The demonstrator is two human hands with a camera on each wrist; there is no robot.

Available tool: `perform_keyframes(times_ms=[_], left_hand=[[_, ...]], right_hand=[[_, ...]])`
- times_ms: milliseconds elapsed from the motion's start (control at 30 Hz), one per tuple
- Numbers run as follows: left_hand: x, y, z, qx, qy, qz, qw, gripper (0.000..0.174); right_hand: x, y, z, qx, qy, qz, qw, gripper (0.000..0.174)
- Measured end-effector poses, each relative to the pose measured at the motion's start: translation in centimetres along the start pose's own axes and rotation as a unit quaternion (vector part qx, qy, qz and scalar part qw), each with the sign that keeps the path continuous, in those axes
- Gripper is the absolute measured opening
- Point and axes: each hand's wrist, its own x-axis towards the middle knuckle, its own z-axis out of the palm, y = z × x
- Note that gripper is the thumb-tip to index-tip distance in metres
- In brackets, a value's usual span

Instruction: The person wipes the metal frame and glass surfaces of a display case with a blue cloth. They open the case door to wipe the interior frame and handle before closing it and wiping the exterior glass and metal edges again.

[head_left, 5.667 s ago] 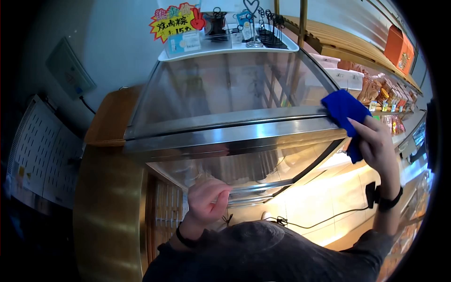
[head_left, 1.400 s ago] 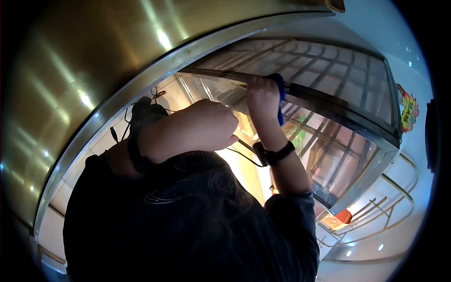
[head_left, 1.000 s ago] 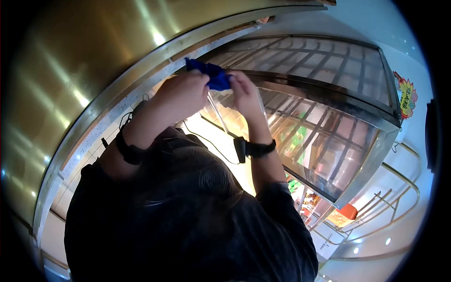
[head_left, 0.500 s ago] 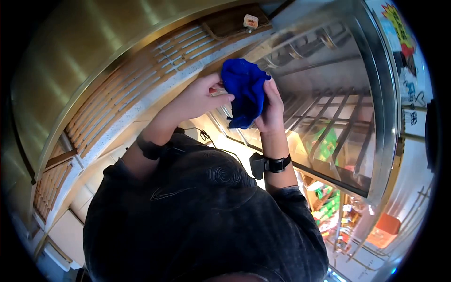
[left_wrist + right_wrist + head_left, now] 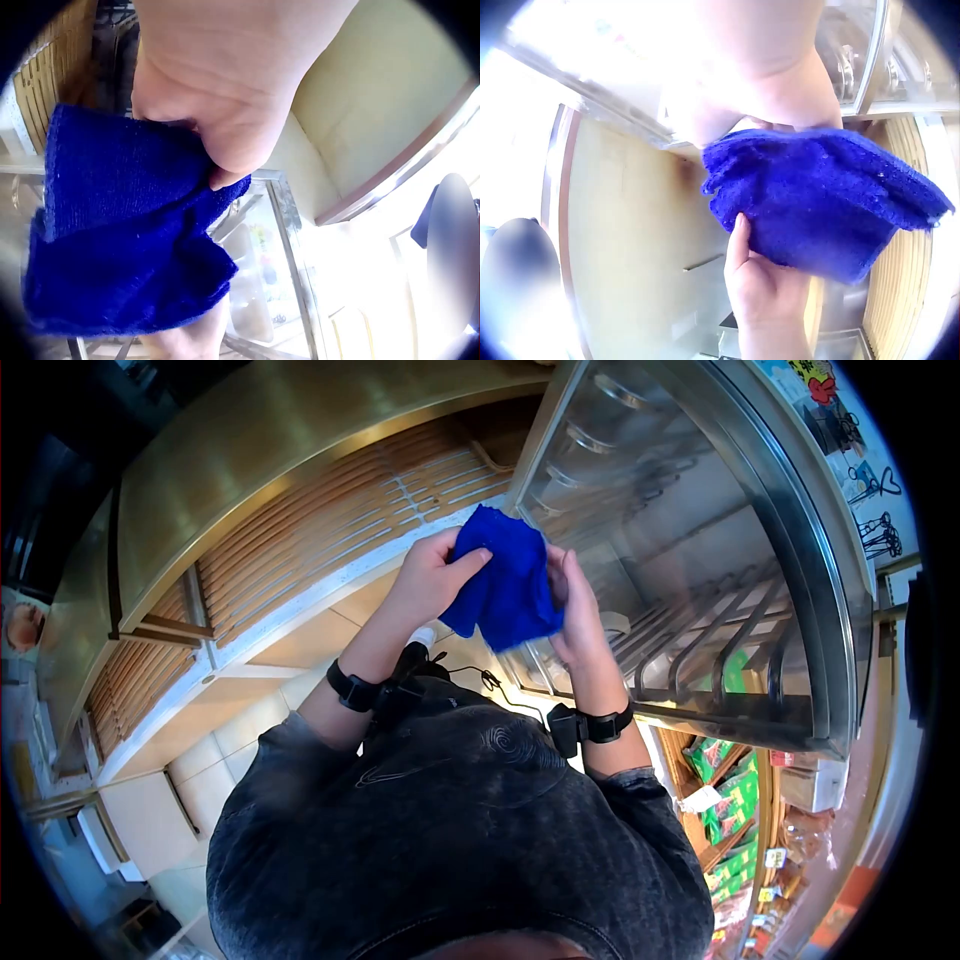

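Observation:
Both hands hold a folded blue cloth (image 5: 510,585) in front of the chest. The left hand (image 5: 430,580) pinches its left edge, thumb on top and fingers behind. On the opposite edge is the right hand (image 5: 580,610), its fingers partly hidden by the cloth. In the left wrist view the cloth (image 5: 135,232) hangs in folds below the left hand (image 5: 225,97). The right wrist view has the cloth (image 5: 802,195) between the right hand (image 5: 772,90) above and the left hand (image 5: 765,292) below.
A glass and metal cabinet (image 5: 835,610) with inner racks stands at the right. Slatted wooden shelving (image 5: 300,510) under a brass-coloured counter (image 5: 230,460) is at the left. Packaged goods (image 5: 735,800) sit on shelves at lower right; a cable (image 5: 490,678) lies below the hands.
Earlier the right hand held the cloth against the cabinet frame; the left hand has since taken hold too. The cloth is now folded flatter, and the view has turned, showing more slatted shelving.

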Motion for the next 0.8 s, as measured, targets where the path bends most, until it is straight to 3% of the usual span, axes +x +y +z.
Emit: perform_keyframes(times_ms=[100, 167, 200, 300, 333, 367, 433, 600, 800], left_hand=[[-1.5, 0.4, 0.9, -0.013, 0.037, -0.001, 0.999, 0.020], [-2.2, 0.7, 1.5, -0.022, 0.044, -0.019, 0.999, 0.021], [-2.4, 0.8, 1.7, -0.040, 0.043, -0.022, 0.998, 0.021], [-2.6, 1.8, 2.3, -0.049, 0.035, -0.029, 0.998, 0.021], [-2.7, 2.2, 2.5, -0.044, 0.033, -0.033, 0.998, 0.021], [-2.6, 2.4, 2.7, -0.041, 0.027, -0.033, 0.998, 0.021], [-2.5, 2.7, 2.6, -0.030, -0.006, -0.038, 0.999, 0.022], [-1.2, 3.4, 0.9, -0.039, -0.040, -0.098, 0.994, 0.029], [-0.1, 4.3, -0.9, -0.087, -0.048, -0.087, 0.991, 0.036]], right_hand=[[-1.4, 0.7, -1.7, -0.104, -0.030, -0.024, 0.994, 0.037], [-2.7, 0.9, -1.9, -0.212, -0.081, -0.133, 0.965, 0.045], [-3.4, 0.7, -1.8, -0.237, -0.061, -0.132, 0.961, 0.053], [-3.7, 1.2, -2.8, -0.294, -0.058, -0.153, 0.942, 0.048], [-4.1, 0.6, -2.9, -0.292, -0.034, -0.110, 0.950, 0.032], [-4.3, 0.2, -3.2, -0.289, -0.029, -0.114, 0.950, 0.032], [-4.7, -0.6, -4.1, -0.293, -0.035, -0.082, 0.952, 0.014], [-4.7, -2.2, -5.7, -0.255, -0.123, -0.039, 0.958, 0.023], [-2.9, -1.2, -4.0, -0.113, -0.085, 0.007, 0.990, 0.025]])
